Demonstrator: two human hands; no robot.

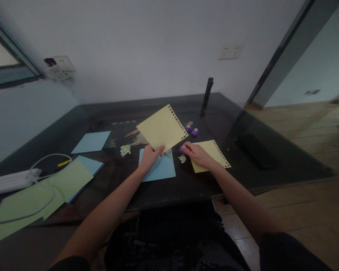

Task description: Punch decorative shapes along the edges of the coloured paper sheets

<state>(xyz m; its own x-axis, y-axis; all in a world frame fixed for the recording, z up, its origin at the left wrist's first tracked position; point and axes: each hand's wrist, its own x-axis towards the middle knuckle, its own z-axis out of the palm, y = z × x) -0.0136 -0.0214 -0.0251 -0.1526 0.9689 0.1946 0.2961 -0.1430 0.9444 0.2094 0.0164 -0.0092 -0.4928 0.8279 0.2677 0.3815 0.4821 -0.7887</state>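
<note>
My left hand [150, 160] pinches the lower corner of a pale yellow sheet of paper [161, 130], tilted above the table. A row of small punched holes runs along the sheet's right edge. Beneath it lies a light blue sheet [159, 169], partly hidden by the hand. My right hand [197, 153] has its fingers closed around a small purple craft punch [182, 149], mostly covered by the fingers. Just below sits a little pile of paper cut-outs [182, 159]. Under my right wrist rests another yellow sheet [207, 154] with holes along its right edge.
Two more purple punches [194, 132] stand behind my right hand. A larger heap of cut-outs [125, 150] lies left of centre. Blue paper [92, 142], green sheets [39, 199] and a white power strip [12, 181] with cable occupy the left. A dark flat object [257, 150] lies right.
</note>
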